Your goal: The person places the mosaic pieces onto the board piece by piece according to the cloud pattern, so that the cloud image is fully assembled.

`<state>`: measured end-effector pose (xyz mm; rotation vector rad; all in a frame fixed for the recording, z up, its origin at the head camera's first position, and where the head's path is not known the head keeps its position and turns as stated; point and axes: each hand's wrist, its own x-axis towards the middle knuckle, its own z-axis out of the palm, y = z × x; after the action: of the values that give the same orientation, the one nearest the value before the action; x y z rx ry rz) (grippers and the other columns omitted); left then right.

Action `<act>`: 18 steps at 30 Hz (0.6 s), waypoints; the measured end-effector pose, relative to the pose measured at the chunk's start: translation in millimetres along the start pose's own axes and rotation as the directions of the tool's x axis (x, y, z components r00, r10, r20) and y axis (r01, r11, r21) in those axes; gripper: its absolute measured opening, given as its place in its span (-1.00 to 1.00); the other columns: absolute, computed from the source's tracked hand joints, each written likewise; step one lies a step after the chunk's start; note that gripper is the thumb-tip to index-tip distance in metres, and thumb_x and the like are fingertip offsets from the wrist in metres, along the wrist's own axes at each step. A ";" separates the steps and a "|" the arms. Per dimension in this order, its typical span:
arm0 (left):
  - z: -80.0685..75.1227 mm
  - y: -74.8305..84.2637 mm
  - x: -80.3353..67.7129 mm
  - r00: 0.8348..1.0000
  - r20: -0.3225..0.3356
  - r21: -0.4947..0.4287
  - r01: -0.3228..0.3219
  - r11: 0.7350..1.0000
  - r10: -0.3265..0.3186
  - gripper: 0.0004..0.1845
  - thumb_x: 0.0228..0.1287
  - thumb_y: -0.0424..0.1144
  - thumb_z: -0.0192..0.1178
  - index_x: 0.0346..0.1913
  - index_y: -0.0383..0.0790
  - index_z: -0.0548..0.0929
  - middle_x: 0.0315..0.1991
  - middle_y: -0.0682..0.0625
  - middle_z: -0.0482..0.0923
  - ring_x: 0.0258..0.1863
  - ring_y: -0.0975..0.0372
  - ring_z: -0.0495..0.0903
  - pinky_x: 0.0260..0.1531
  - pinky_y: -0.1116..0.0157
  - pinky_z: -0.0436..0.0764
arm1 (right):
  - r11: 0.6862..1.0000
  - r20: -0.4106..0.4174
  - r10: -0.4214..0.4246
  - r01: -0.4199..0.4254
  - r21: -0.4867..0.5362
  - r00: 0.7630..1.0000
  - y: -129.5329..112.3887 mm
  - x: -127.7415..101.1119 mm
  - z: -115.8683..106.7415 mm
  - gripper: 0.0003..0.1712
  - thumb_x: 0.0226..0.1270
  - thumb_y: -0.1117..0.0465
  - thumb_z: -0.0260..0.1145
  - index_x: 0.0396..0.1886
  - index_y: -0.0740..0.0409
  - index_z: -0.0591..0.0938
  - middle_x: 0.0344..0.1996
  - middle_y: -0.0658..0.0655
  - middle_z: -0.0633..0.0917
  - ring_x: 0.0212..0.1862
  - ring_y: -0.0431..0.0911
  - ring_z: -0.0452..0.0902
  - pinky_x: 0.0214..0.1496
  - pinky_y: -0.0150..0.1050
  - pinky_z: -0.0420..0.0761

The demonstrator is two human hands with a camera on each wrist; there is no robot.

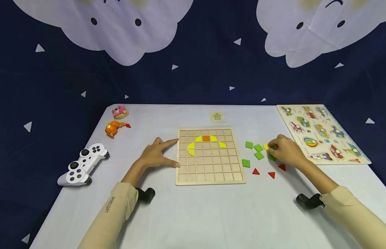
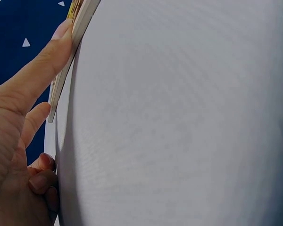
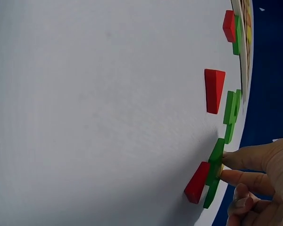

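Observation:
A wooden grid board (image 1: 210, 168) lies mid-table, holding several yellow quarter-circle pieces (image 1: 191, 149) and one orange square (image 1: 206, 138) in its upper rows. At its left edge, my left hand (image 1: 155, 155) rests with thumb and index finger spread, their tips touching the frame. To the right of the board, my right hand (image 1: 286, 149) pinches a yellow piece (image 1: 265, 147) between thumb and finger, low over green pieces. In the right wrist view the fingertips mostly hide that yellow piece behind a green one (image 3: 217, 155). Green squares (image 1: 249, 145) and red triangles (image 1: 272, 175) lie around that hand.
A small patterned card (image 1: 218, 117) lies beyond the board. At the far right is a picture puzzle board (image 1: 317, 138). A white game controller (image 1: 84, 165), an orange toy figure (image 1: 113, 128) and a pink figure (image 1: 119, 112) sit at left. A dark curtain hangs behind the table.

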<state>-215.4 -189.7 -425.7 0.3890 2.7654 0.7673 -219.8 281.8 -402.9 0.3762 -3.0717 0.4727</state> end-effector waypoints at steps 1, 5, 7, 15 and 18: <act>0.0 0.2 0.1 1.000 0.001 0.001 0.001 1.000 -0.001 0.12 -0.22 0.29 0.53 0.51 0.20 0.27 -0.17 -0.06 0.25 -0.31 0.14 0.28 -0.22 0.23 0.23 | 1.000 0.003 0.000 0.000 0.000 1.000 0.3 0.2 -0.3 -0.70 0.17 0.26 0.44 -0.19 0.43 0.73 -0.37 0.24 0.57 -0.35 0.00 0.41 -0.36 -0.18 0.38; 0.1 0.5 1.0 1.000 0.002 -0.004 0.001 1.000 -0.001 0.12 -0.22 0.29 0.53 0.51 0.20 0.28 -0.18 -0.05 0.24 -0.31 0.14 0.27 -0.23 0.23 0.22 | 1.000 0.004 0.005 -0.005 -0.001 1.000 2.1 0.6 -0.8 -0.68 0.17 0.24 0.46 -0.18 0.42 0.74 -0.35 0.25 0.58 -0.33 0.01 0.43 -0.35 -0.18 0.39; 0.3 0.5 1.4 1.000 0.002 -0.007 -0.001 1.000 0.001 0.12 -0.22 0.29 0.53 0.50 0.20 0.28 -0.19 -0.05 0.24 -0.32 0.14 0.26 -0.23 0.23 0.22 | 1.000 -0.004 0.011 -0.011 -0.005 1.000 3.2 0.3 -0.9 -0.68 0.16 0.22 0.47 -0.19 0.40 0.74 -0.34 0.25 0.58 -0.32 0.01 0.44 -0.35 -0.18 0.40; 0.2 0.0 1.7 1.000 -0.001 -0.015 -0.004 1.000 0.004 0.12 -0.23 0.28 0.54 0.50 0.21 0.28 -0.19 -0.04 0.22 -0.32 0.14 0.25 -0.21 0.22 0.21 | 1.000 -0.026 0.015 -0.015 0.006 1.000 6.4 -0.4 1.1 -0.68 0.16 0.21 0.47 -0.21 0.39 0.74 -0.35 0.24 0.56 -0.32 0.02 0.43 -0.36 -0.19 0.37; 0.3 -0.5 1.0 1.000 0.001 -0.015 0.005 1.000 -0.005 0.12 -0.23 0.29 0.54 0.50 0.22 0.28 -0.17 -0.05 0.25 -0.30 0.14 0.27 -0.19 0.22 0.22 | 1.000 -0.032 0.008 -0.008 0.014 0.999 7.0 0.1 2.9 -0.69 0.16 0.23 0.46 -0.21 0.41 0.74 -0.34 0.25 0.57 -0.31 0.02 0.44 -0.34 -0.18 0.38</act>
<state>-216.4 -189.7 -426.4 0.3794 2.7569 0.7862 -221.5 287.4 -407.8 0.3532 -3.0421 0.4957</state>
